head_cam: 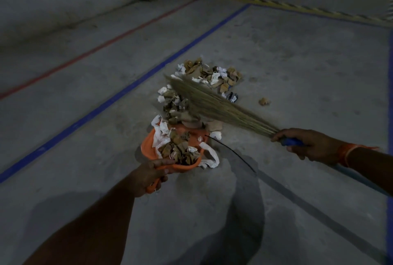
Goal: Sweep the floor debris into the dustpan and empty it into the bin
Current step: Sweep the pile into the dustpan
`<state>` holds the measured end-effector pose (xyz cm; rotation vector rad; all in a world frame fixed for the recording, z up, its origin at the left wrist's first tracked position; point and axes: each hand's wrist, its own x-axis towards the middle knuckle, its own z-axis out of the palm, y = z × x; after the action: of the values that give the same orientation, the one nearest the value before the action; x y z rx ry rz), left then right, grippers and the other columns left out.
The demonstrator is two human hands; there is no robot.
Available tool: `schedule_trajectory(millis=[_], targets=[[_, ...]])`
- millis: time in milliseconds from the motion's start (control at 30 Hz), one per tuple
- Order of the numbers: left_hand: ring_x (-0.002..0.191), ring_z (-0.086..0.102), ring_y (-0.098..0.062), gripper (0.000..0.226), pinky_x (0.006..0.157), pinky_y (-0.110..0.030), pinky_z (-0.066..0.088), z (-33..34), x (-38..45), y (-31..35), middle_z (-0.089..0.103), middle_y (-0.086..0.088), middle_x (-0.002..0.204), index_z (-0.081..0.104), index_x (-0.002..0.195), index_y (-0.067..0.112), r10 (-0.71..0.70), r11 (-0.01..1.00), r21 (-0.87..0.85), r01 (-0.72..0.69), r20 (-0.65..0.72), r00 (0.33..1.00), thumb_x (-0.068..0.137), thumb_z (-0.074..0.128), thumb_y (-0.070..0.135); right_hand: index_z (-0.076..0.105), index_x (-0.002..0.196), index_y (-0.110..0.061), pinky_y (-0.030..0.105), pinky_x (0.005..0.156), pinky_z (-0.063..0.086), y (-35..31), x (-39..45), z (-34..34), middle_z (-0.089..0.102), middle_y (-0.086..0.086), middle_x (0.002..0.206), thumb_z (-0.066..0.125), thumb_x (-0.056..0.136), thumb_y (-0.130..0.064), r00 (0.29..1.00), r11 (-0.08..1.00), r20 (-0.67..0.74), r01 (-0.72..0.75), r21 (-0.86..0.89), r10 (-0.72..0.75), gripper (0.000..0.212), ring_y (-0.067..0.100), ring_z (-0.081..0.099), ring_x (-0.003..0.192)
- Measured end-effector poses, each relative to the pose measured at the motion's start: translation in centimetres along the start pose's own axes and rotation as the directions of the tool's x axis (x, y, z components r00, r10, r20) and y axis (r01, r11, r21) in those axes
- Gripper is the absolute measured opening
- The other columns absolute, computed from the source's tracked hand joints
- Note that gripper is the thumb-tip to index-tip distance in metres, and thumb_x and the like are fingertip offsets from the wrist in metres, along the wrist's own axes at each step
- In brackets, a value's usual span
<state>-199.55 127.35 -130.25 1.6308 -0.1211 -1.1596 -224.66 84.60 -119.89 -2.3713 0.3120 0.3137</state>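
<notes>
Dustpan (146,148) holds debris (180,150); no legible writing.

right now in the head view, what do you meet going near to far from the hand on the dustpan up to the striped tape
left hand on the handle → orange dustpan holding scraps → broom bristles → far pile of paper scraps → blue floor line → yellow-black striped tape

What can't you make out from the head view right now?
- Bin: none in frame, location unknown.
- Dustpan floor: buried under paper scraps.
- Dustpan handle: mostly covered by left hand.
- Broom grip: wrapped by right hand.
- Items at top edge: cut off, dim.
</notes>
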Motion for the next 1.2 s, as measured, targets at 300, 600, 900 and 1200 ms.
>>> schedule_trajectory(millis=[300,600,900,1200], targets=[[0.073,0.063,-0.014,0.035,0.051,-0.025,0.046,-0.9,0.3,-0.3,0.066,-0.012,0.108,0.066,0.128,0.018,-0.015,1.0,0.005,0.014,0.035,0.999,0.1,0.056,0.0,0.052,0.12,-0.043,0.01,0.054,0.044,2.3,3.9,-1.2,0.059,-0.002,0.105,0.054,0.095,-0.008,0.991,0.971,-0.028,-0.131,-0.2,0.128,0.043,0.002,0.059,0.058],[0.082,0.059,-0.021,0.035,0.056,-0.03,0.047,-2.4,1.2,-0.7,0.066,-0.016,0.118,0.072,0.123,0.029,-0.055,0.997,0.06,0.054,0.015,0.998,0.098,0.061,0.006,0.051,0.127,-0.039,0.021,0.077,0.038,0.6,6.4,1.3,0.049,-0.009,0.126,0.052,0.096,-0.012,0.982,0.931,0.158,-0.036,-0.363,0.1,0.041,-0.007,0.048,0.073],[0.083,0.059,-0.02,0.036,0.055,-0.029,0.048,-3.1,1.6,-1.3,0.066,-0.016,0.125,0.07,0.126,0.03,-0.066,0.996,0.061,0.065,0.015,0.998,0.098,0.063,0.008,0.049,0.125,-0.05,0.004,0.075,0.043,1.7,2.1,3.7,0.05,-0.017,0.128,0.055,0.095,-0.016,0.979,0.965,0.198,0.091,-0.248,-0.042,0.046,-0.007,0.051,0.102],[0.081,0.06,-0.02,0.034,0.055,-0.029,0.047,-2.5,1.2,-1.7,0.067,-0.017,0.119,0.068,0.127,0.024,-0.017,0.999,0.04,0.016,0.019,1.0,0.098,0.062,0.006,0.053,0.126,-0.044,0.022,0.066,0.054,0.8,0.5,3.8,0.051,-0.017,0.128,0.055,0.095,-0.016,0.972,0.989,0.216,0.111,-0.093,-0.089,0.042,0.016,0.063,0.079]])
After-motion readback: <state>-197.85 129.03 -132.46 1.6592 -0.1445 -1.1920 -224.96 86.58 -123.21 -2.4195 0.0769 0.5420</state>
